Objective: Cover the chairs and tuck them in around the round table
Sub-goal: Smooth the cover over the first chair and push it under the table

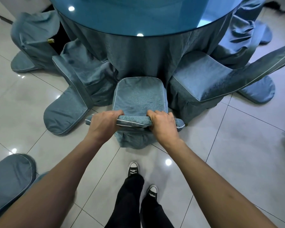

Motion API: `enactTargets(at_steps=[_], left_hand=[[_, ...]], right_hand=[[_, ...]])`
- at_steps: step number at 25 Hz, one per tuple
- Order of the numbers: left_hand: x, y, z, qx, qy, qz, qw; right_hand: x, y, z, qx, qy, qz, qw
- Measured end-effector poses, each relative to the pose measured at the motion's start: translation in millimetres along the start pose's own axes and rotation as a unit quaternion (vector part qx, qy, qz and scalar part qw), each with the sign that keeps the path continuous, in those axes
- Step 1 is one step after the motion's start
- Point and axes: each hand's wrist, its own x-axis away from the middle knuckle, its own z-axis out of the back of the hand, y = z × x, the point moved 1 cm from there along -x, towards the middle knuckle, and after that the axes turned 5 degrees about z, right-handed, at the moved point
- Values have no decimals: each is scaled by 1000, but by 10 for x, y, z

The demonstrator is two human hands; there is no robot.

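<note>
Hands are clamped on the top edge of the covered chair point(139, 96): left hand point(105, 120) and right hand point(163, 121), fingers curled over its backrest. The chair's seat is met by the round table point(138, 27) skirt, between neighbouring covered chairs point(199, 79).

Teal-covered chair point(139, 97) upright, seat front against draped round table point(138, 51); covered neighbours either side

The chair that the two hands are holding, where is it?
In the head view, the blue fabric-covered chair sits centre, its seat front against the round blue-draped table, between two other covered chairs. The left hand and right hand grip its backrest top.
</note>
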Motion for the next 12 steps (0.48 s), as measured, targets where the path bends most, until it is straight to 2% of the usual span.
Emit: enactTargets(at_steps=[4,9,12], left_hand=[[-212,-47,60,0,8,-12,1000],[-344,-182,150,48,-27,-43,998],[-400,-279,233,86,-98,-92,987]], right_hand=[[-177,25,31,-12,-2,10,1000],[-392,55,159,-70,-85,27,994],[-415,69,208,-81,-143,32,986]])
